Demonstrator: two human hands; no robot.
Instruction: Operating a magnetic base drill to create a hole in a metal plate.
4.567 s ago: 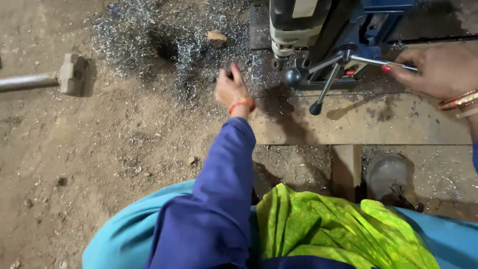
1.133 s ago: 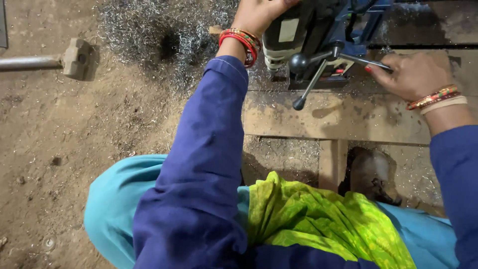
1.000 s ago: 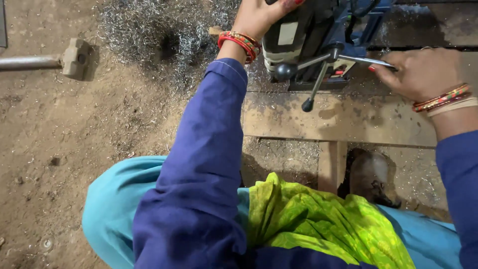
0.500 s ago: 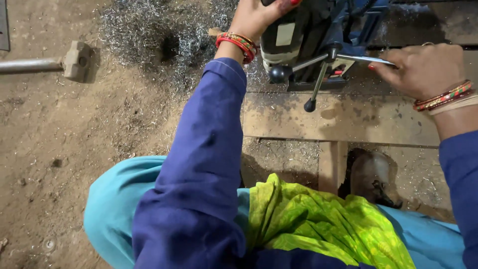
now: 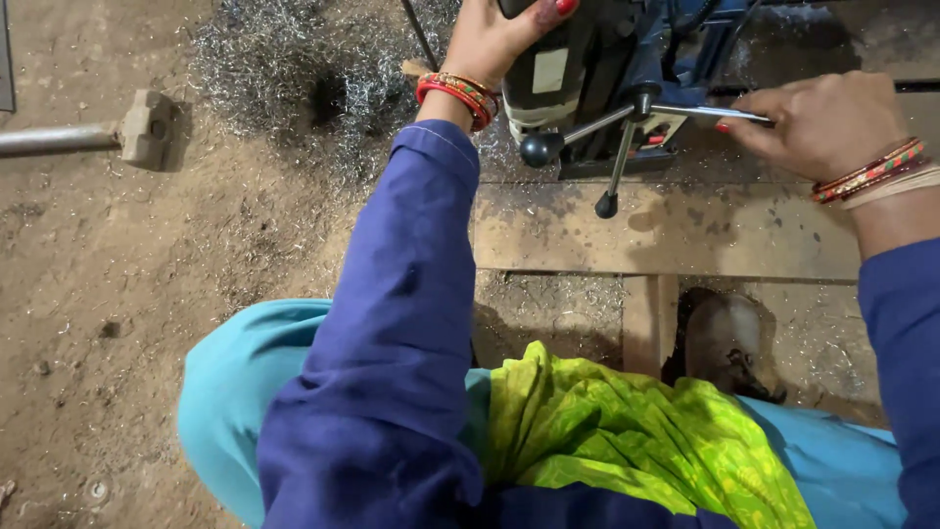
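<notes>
The body of a drill machine is gripped at the top edge of the view by the left hand, fingers wrapped closed around its dark housing, with part of the hand cut off by the frame. One thin metal arm of the feed handle is held by the right hand, the fingers curled over the rod near its outer end; two other arms, tipped with black knobs, hang free above the plank. The machine is set on a worn wooden plank, whose near edge is carried on an upright wooden post. Open room is left on the plank in front of the machine base. A heap of metal shavings is spread over the dirt floor just left of the machine. A hammer is seen lying well apart at the left edge.
</notes>
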